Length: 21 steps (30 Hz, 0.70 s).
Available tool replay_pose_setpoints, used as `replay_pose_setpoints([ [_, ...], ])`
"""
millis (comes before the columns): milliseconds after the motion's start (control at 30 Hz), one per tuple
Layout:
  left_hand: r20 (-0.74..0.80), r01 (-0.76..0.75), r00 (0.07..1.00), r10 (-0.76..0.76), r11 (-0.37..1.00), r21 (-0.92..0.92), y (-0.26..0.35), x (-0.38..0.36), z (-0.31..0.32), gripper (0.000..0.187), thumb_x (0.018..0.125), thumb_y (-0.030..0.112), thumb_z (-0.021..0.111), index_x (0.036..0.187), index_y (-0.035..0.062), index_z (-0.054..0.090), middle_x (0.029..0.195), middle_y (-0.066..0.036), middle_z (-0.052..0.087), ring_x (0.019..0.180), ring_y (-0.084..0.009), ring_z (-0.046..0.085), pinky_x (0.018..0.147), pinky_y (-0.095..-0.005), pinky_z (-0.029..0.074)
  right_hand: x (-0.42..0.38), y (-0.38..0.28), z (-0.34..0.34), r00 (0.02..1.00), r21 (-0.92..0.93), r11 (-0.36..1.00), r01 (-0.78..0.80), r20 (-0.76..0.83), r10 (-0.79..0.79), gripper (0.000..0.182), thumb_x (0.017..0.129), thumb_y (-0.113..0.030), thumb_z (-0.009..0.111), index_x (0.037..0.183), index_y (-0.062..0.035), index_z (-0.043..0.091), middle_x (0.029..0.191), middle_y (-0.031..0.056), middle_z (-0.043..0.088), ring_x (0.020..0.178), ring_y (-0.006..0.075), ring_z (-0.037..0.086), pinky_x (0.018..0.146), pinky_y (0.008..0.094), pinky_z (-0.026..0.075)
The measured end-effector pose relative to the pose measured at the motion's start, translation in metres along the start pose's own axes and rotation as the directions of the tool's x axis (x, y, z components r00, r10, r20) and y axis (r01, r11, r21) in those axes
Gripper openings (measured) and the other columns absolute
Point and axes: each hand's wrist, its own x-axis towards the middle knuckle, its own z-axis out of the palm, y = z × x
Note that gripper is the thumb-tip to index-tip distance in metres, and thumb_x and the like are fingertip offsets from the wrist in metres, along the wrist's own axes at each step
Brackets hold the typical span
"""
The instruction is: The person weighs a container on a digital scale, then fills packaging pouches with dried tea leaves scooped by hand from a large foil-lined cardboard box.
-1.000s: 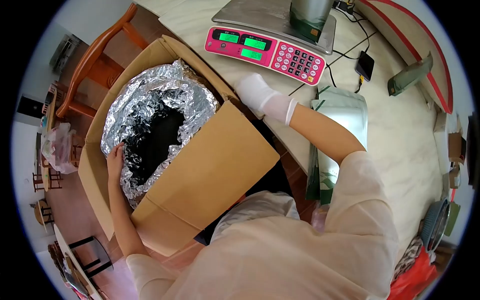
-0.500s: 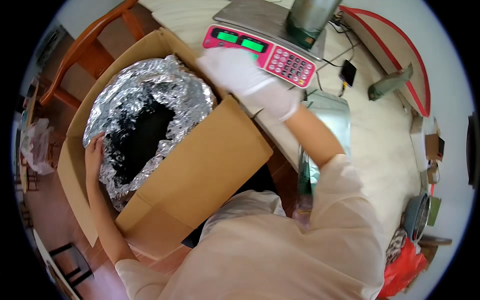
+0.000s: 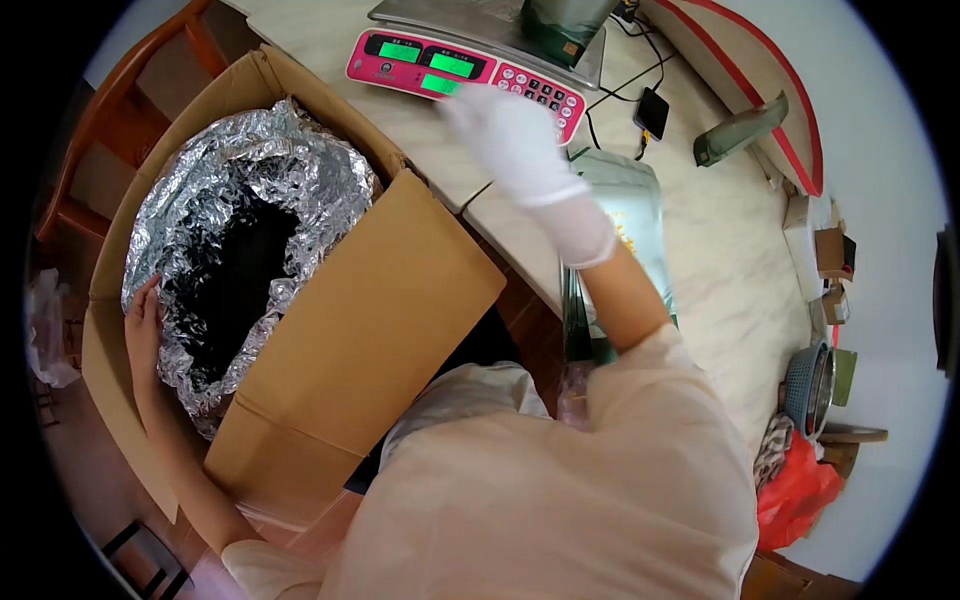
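My left hand (image 3: 146, 318) is bare and reaches inside the cardboard box (image 3: 350, 330). Its fingers are bent over the left rim of a crumpled silver foil bag (image 3: 325, 160), which lies open around loose dark leaf-like contents (image 3: 235, 290). My right hand (image 3: 520, 150), in a white glove, hovers at the front edge of a pink digital scale (image 3: 375, 66). Motion smears its fingers, so what they hold, if anything, cannot be made out. A dark green pouch (image 3: 565, 28) stands on the scale's metal plate.
A large pale green pouch (image 3: 630, 195) lies on the table by my right forearm. Farther right are a phone (image 3: 652, 112) with cables, a small green pouch (image 3: 740, 130) and a red-edged board (image 3: 760, 70). A wooden chair (image 3: 125, 120) stands left of the box.
My right hand has moved rightward along the scale's front, uncovering its left side and lower display. The whole view has shifted a little. My left hand stays at the foil's rim.
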Motion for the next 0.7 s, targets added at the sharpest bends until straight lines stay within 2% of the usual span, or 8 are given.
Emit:
replay_pose_setpoints([
  [67,0.021,0.023,1.0,-0.023,1.0,-0.02,0.024,-0.01,0.009,0.033,0.096,0.027,0.046,0.123,0.0102,0.054,0.06,0.009,0.036,0.045,0.0005,0.028,0.039,-0.0159,0.022,-0.025,0.047,-0.006,0.995,-0.138,0.986,-0.094,-0.049,0.088,0.021,0.087,-0.028,0.053,0.08,-0.0104,0.062,0.073,0.0083,0.064,0.069,0.025,0.065,0.057,0.0386,0.051],
  [133,0.04,0.007,0.999,-0.006,1.0,-0.03,0.035,-0.015,0.014,0.033,0.096,0.027,0.045,0.124,0.0106,0.054,0.06,0.01,0.035,0.045,0.0009,0.028,0.04,-0.0153,0.021,-0.053,0.074,-0.013,0.976,-0.221,0.96,-0.174,0.094,0.199,0.02,0.086,-0.028,0.053,0.079,-0.0106,0.062,0.075,0.0094,0.061,0.071,0.0272,0.063,0.059,0.0405,0.05],
  [167,0.055,0.004,0.998,-0.004,1.0,-0.003,0.046,-0.019,0.016,0.033,0.096,0.026,0.045,0.124,0.0105,0.054,0.06,0.01,0.035,0.047,0.0009,0.029,0.041,-0.0152,0.022,-0.067,0.08,-0.006,0.977,-0.222,0.96,-0.168,0.095,0.193,0.02,0.086,-0.028,0.053,0.079,-0.0106,0.062,0.075,0.0094,0.061,0.071,0.0272,0.063,0.059,0.0405,0.05],
  [233,0.059,0.003,0.998,-0.004,1.0,0.019,0.05,-0.021,0.02,0.033,0.096,0.026,0.045,0.124,0.0105,0.054,0.061,0.01,0.034,0.049,0.0009,0.03,0.043,-0.0151,0.023,-0.088,0.086,0.006,0.959,-0.47,0.882,-0.027,0.238,0.156,0.022,0.085,-0.03,0.055,0.08,-0.0091,0.062,0.08,0.0103,0.057,0.076,0.0277,0.059,0.062,0.041,0.047],
  [333,0.063,-0.043,0.997,0.043,0.999,0.012,0.051,-0.023,0.021,0.032,0.096,0.024,0.044,0.124,0.0102,0.055,0.062,0.009,0.033,0.053,0.0005,0.031,0.046,-0.0154,0.024,-0.097,0.066,0.015,0.915,-0.613,0.786,0.083,0.359,0.184,0.025,0.083,-0.031,0.057,0.08,-0.0069,0.063,0.083,0.0101,0.054,0.081,0.0262,0.056,0.066,0.0385,0.045],
  [500,0.056,-0.047,0.997,0.045,0.998,0.031,0.052,-0.026,0.017,0.032,0.096,0.021,0.043,0.123,0.0095,0.055,0.062,0.009,0.033,0.054,-0.0003,0.03,0.048,-0.0161,0.025,-0.112,0.073,0.04,0.931,-0.659,0.736,0.153,0.346,0.116,0.021,0.081,-0.028,0.057,0.081,-0.007,0.063,0.083,0.0081,0.054,0.08,0.0235,0.054,0.065,0.035,0.042],
  [600,0.04,-0.07,0.997,0.07,0.998,-0.002,0.054,-0.026,0.017,0.03,0.096,0.021,0.043,0.121,0.0098,0.056,0.062,0.008,0.034,0.053,-0.0007,0.031,0.048,-0.0168,0.025,-0.116,0.075,0.046,0.943,-0.756,0.619,0.212,0.325,0.075,0.012,0.077,-0.02,0.056,0.08,-0.0089,0.062,0.08,0.0065,0.054,0.079,0.0222,0.053,0.063,0.0339,0.041],
  [700,0.033,-0.059,0.998,0.059,0.998,-0.018,0.067,-0.03,0.018,0.03,0.096,0.021,0.043,0.12,0.0097,0.057,0.062,0.008,0.035,0.053,-0.0009,0.032,0.047,-0.0173,0.025,-0.115,0.074,0.042,0.939,-0.734,0.632,0.247,0.343,0.031,0.009,0.073,-0.014,0.055,0.079,-0.0098,0.061,0.078,0.0055,0.054,0.077,0.0209,0.054,0.061,0.0324,0.041],
])
